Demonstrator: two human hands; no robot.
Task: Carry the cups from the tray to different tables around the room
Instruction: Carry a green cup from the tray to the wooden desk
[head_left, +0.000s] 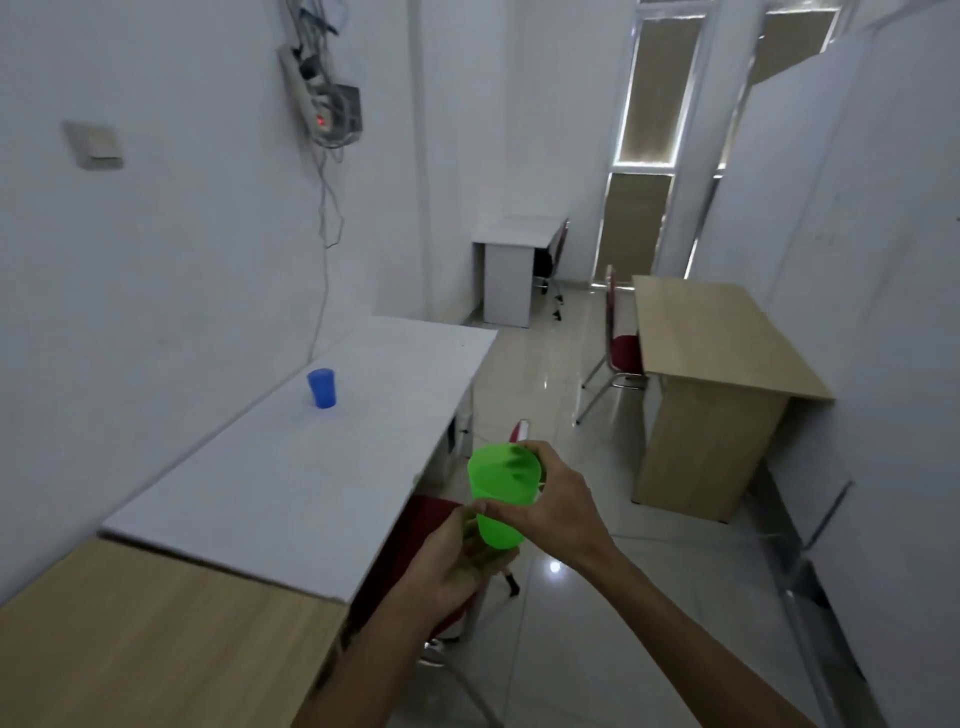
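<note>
I hold a bright green plastic cup (500, 493) in the air in front of me, over the aisle floor. My left hand (460, 561) grips it from below and behind, thumb on its side. My right hand (558, 506) grips its upper right side near the rim. The cup stays roughly upright, its mouth tilted a little toward me. A blue cup (322, 387) stands upright on the white table (270, 499) to my left, near the wall. No tray is in view.
A wooden table (130, 639) adjoins the white one at lower left. A wooden desk (722, 338) with a red chair (621, 353) stands right of the aisle. A small white desk (514, 234) sits at the far end. Another red chair (415, 525) is tucked under the white table. Tiled floor runs between.
</note>
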